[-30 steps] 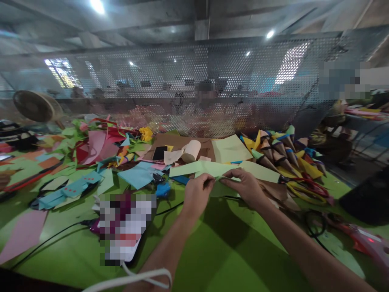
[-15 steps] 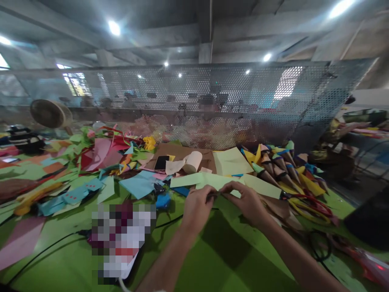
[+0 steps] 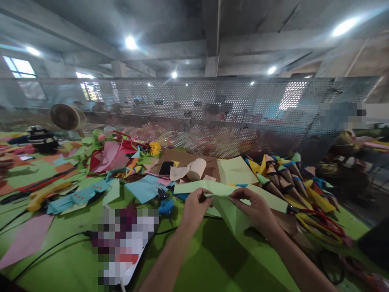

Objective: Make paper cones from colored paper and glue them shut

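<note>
A pale green sheet of paper (image 3: 228,213) hangs between my hands above the green table. My left hand (image 3: 194,209) pinches its upper edge between thumb and fingers. Over on the right, my right hand (image 3: 257,209) grips the same edge with thumb and forefinger. The sheet looks creased, and its lower part slopes towards me. More pale green paper (image 3: 194,187) lies just beyond my fingers. A blue sheet (image 3: 144,188) rests to the left of my left hand.
Scissors (image 3: 322,227) and several brown paper cones (image 3: 282,178) lie at right. A paper roll (image 3: 198,168) and a phone (image 3: 166,168) sit behind my hands. Left are a yellow glue gun (image 3: 45,196), cables and heaped paper pieces. A perforated metal screen (image 3: 237,117) stands behind.
My hands have moved slightly apart, and the pale green sheet now hangs down between them. The camera view has tilted up and shifted left.
</note>
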Motion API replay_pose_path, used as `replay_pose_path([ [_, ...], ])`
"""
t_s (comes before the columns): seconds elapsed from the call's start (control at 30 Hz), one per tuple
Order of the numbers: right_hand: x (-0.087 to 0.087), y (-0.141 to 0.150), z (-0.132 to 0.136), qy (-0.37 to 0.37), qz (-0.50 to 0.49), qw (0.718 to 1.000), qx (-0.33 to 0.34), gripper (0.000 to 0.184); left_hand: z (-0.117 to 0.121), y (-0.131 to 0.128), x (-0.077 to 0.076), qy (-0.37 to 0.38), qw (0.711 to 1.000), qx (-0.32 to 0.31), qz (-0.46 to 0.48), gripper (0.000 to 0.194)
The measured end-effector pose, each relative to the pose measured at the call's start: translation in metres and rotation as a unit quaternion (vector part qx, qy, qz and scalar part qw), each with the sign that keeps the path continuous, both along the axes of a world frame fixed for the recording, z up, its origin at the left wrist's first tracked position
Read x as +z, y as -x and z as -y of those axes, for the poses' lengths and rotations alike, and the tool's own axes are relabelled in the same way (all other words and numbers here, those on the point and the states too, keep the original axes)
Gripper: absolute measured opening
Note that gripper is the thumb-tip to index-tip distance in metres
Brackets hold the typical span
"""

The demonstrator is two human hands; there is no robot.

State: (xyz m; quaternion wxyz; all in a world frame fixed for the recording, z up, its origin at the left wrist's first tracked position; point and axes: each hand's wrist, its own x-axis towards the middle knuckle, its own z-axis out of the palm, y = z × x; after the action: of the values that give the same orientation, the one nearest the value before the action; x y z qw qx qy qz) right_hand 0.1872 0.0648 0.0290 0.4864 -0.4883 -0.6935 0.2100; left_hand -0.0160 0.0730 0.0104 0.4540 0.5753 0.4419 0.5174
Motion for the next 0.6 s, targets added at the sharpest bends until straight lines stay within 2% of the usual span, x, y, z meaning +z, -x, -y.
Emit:
replay_pose_path([
  [0.27, -0.003, 0.012, 0.009, -0.012, 0.063, 0.998, 0.012, 0.014, 0.007, -0.004, 0.004, -0.049, 0.996, -0.014, -0.068, 0.014],
  [0.6, -0.014, 0.014, 0.004, 0.013, 0.027, 1.000, 0.008, 0.012, 0.010, -0.010, 0.000, -0.045, 0.997, -0.053, -0.037, 0.016],
])
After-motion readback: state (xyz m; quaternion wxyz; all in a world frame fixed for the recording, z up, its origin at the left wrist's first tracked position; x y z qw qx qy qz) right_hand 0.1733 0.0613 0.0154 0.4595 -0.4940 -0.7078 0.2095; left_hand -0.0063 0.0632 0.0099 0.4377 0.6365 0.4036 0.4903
